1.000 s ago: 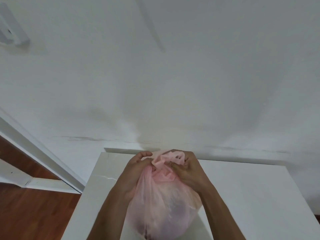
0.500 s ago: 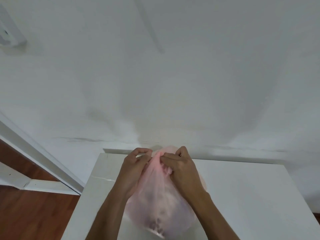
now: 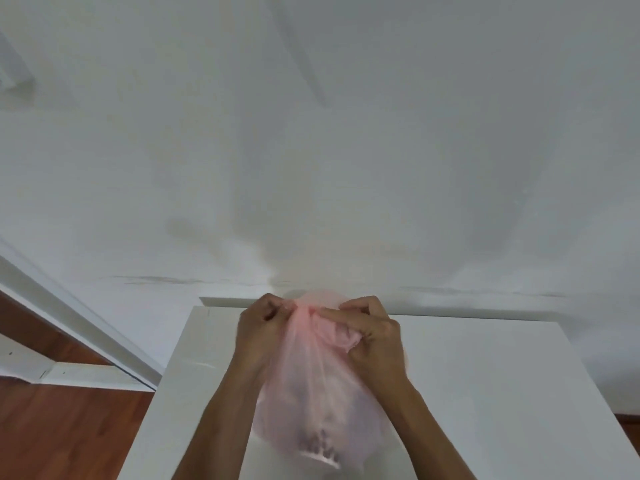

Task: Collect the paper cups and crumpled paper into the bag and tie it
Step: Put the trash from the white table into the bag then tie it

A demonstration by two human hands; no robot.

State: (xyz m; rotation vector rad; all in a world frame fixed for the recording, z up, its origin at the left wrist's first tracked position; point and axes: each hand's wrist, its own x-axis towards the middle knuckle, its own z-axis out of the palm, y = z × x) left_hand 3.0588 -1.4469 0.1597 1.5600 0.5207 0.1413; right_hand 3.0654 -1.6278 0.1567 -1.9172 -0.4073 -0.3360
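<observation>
Table: a white table (image 3: 485,393) fills the lower middle of the view, its far edge close to the wall, its top plain and slightly glossy.
Wall: a white wall (image 3: 346,150) rises behind the table and takes up most of the view, with faint scuff marks low down at about 10 o'clock from the hands.
Floor: reddish-brown wooden floor (image 3: 69,434) shows at 8 o'clock, beside the table's left edge.
Trim: a white skirting board (image 3: 69,320) runs diagonally at 9 o'clock, between wall and floor.
Bag: a thin pink plastic bag (image 3: 311,410) sits on the table at 6 o'clock, bulging, with dark shapes showing blurrily through its lower part; I cannot tell what they are.
Bag neck: gathered and bunched at the top, between the two hands.
Left hand: the left hand (image 3: 263,330) has fingers curled tight, pinching the neck from 9 o'clock.
Right hand: the right hand (image 3: 374,337) has fingers curled round the bunched plastic from 3 o'clock, nearly touching the left.
</observation>
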